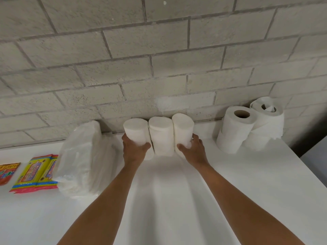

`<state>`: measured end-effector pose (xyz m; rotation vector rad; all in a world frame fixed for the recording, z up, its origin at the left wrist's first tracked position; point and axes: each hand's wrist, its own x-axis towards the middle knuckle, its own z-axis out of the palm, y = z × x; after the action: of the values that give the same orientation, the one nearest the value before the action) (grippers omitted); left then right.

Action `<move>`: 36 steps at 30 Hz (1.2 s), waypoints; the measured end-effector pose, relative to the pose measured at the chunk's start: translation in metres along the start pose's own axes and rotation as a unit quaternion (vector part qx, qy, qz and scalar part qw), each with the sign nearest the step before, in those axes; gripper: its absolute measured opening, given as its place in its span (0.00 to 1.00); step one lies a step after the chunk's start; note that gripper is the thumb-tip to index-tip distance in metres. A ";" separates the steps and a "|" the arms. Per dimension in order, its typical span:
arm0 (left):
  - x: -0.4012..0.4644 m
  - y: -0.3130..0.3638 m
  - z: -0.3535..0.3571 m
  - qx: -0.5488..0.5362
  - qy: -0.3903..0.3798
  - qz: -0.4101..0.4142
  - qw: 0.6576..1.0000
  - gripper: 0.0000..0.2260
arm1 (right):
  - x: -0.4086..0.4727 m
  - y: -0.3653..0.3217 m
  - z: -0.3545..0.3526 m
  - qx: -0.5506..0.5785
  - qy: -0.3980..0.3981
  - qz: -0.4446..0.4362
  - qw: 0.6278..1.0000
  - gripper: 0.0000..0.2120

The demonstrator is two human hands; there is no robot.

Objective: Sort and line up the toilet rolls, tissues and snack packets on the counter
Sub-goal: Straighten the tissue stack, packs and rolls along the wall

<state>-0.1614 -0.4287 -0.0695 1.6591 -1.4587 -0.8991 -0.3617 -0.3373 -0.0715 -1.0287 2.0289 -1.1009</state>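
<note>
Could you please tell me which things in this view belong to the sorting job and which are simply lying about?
Part of the job:
- three wrapped toilet rolls, gripped from both sides by the left hand and right hand
- open rolls at right
- tissue pack
- yellow snack packets
- red packet

Just there:
- counter
- block wall

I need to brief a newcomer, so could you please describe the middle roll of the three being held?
Against the block wall, three coreless white rolls stand squeezed between two hands. The middle roll is the only one neither hand grips.
</note>
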 end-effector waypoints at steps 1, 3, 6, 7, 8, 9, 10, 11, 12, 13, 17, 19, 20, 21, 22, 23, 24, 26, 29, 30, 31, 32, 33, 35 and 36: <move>0.001 -0.002 -0.003 -0.004 -0.012 -0.001 1.000 0.44 | 0.001 0.000 -0.001 0.000 0.001 -0.002 1.000 0.34; 0.001 -0.006 -0.011 -0.007 -0.032 0.000 0.999 0.43 | 0.002 0.000 -0.001 -0.006 0.002 -0.004 1.000 0.34; -0.003 -0.013 -0.020 -0.028 -0.060 0.001 0.998 0.44 | 0.002 0.000 0.000 -0.014 0.005 -0.007 1.000 0.33; -0.006 -0.013 -0.021 -0.034 -0.078 0.007 0.996 0.45 | 0.002 0.000 0.001 -0.016 0.007 -0.009 1.000 0.32; -0.010 -0.013 -0.022 -0.036 -0.098 0.015 0.994 0.45 | 0.002 0.001 0.001 -0.018 0.010 -0.011 1.000 0.32; -0.013 -0.013 -0.022 -0.032 -0.118 0.022 0.992 0.44 | 0.002 0.001 0.002 -0.017 0.014 -0.012 1.000 0.32; -0.015 -0.011 -0.021 -0.027 -0.134 0.025 0.990 0.44 | 0.002 0.001 0.003 -0.016 0.016 -0.012 1.000 0.31; -0.018 -0.008 -0.019 -0.027 -0.148 0.027 0.988 0.43 | 0.003 0.000 0.003 -0.015 0.018 -0.011 1.000 0.31; -0.020 -0.006 -0.016 -0.030 -0.160 0.026 0.986 0.43 | 0.003 0.000 0.003 -0.014 0.019 -0.010 1.000 0.31; -0.022 -0.002 -0.013 -0.035 -0.169 0.024 0.985 0.43 | 0.004 -0.001 0.003 -0.012 0.019 -0.010 1.000 0.31; -0.025 0.012 -0.005 -0.060 -0.182 0.017 0.981 0.39 | 0.006 0.001 0.001 -0.009 0.004 -0.012 1.000 0.31; -0.019 0.012 -0.004 -0.050 -0.186 0.020 0.981 0.36 | 0.007 0.003 -0.002 -0.011 -0.011 -0.012 1.000 0.32; -0.015 0.010 -0.004 -0.041 -0.182 0.014 0.982 0.37 | 0.007 0.004 -0.004 -0.012 -0.018 -0.013 1.000 0.33; -0.013 0.010 -0.004 -0.031 -0.181 0.004 0.983 0.39 | 0.007 0.005 -0.005 -0.012 -0.024 -0.012 1.000 0.34; -0.012 0.010 -0.005 -0.018 -0.180 -0.001 0.983 0.39 | 0.007 0.006 -0.007 -0.011 -0.029 -0.012 0.999 0.34; -0.013 0.011 -0.006 -0.010 -0.179 -0.011 0.984 0.38 | 0.007 0.006 -0.008 -0.012 -0.034 -0.012 0.999 0.35; -0.014 0.014 -0.006 -0.005 -0.176 -0.019 0.984 0.37 | 0.007 0.006 -0.008 -0.012 -0.040 -0.014 0.999 0.35; -0.015 0.018 -0.006 -0.013 -0.172 -0.032 0.984 0.38 | 0.006 0.007 -0.009 -0.011 -0.050 -0.018 0.999 0.36; -0.014 0.015 -0.003 -0.030 -0.159 -0.033 0.986 0.42 | 0.006 0.010 -0.010 -0.011 -0.057 -0.022 0.998 0.38; -0.015 0.014 -0.003 -0.045 -0.159 -0.032 0.986 0.41 | 0.006 0.011 -0.010 -0.013 -0.061 -0.024 0.998 0.38; -0.018 0.014 -0.003 -0.064 -0.163 -0.025 0.984 0.39 | 0.006 0.011 -0.011 -0.015 -0.065 -0.027 0.997 0.37; -0.022 0.019 -0.005 -0.081 -0.171 -0.015 0.982 0.36 | 0.005 0.012 -0.011 -0.016 -0.068 -0.030 0.997 0.37; -0.025 0.021 -0.006 -0.091 -0.184 -0.005 0.979 0.35 | 0.004 0.012 -0.011 -0.016 -0.069 -0.032 0.997 0.37; -0.024 0.023 -0.007 -0.094 -0.203 0.012 0.975 0.35 | 0.002 0.015 -0.013 -0.014 -0.072 -0.033 0.997 0.36; -0.022 0.022 -0.007 -0.095 -0.203 0.018 0.974 0.35 | 0.000 0.016 -0.013 -0.012 -0.071 -0.032 0.997 0.36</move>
<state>-0.1682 -0.4084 -0.0463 1.3545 -1.6031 -1.3719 -0.3778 -0.3268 -0.0794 -1.1569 1.9122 -1.0075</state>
